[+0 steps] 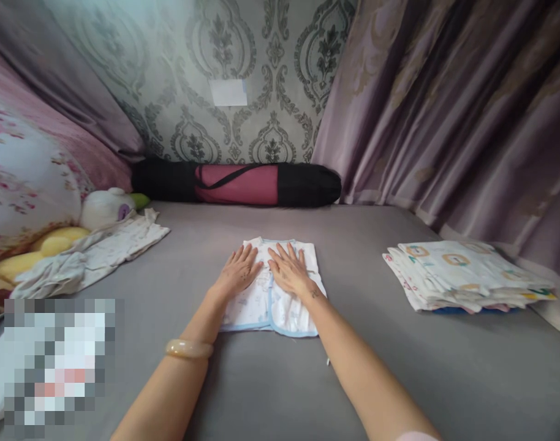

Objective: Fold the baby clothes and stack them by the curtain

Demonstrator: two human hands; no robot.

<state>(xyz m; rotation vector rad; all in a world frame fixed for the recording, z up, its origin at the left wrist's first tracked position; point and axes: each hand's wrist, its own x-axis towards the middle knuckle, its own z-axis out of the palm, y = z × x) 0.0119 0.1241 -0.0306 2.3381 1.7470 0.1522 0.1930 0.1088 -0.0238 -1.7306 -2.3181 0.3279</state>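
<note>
A small white baby shirt [255, 304] with light-blue trim and a faint print lies folded on the grey sheet in front of me. My left hand [239, 269] rests flat on its left half, fingers spread and pointing away from me. On the right half, my right hand [289, 269] lies palm down, its fingers also apart. Both palms touch the cloth, and neither hand grips it. Parts of the shirt are hidden under the hands and the right forearm.
A stack of folded printed cloths [450, 275] sits at the right. Crumpled light clothing [100, 254] lies left, beside a plush toy [106, 208] and a floral cushion [27, 165]. Along the patterned wall stretches a black and dark-pink long bag [238, 184]. Purple curtains [399, 110] hang at right.
</note>
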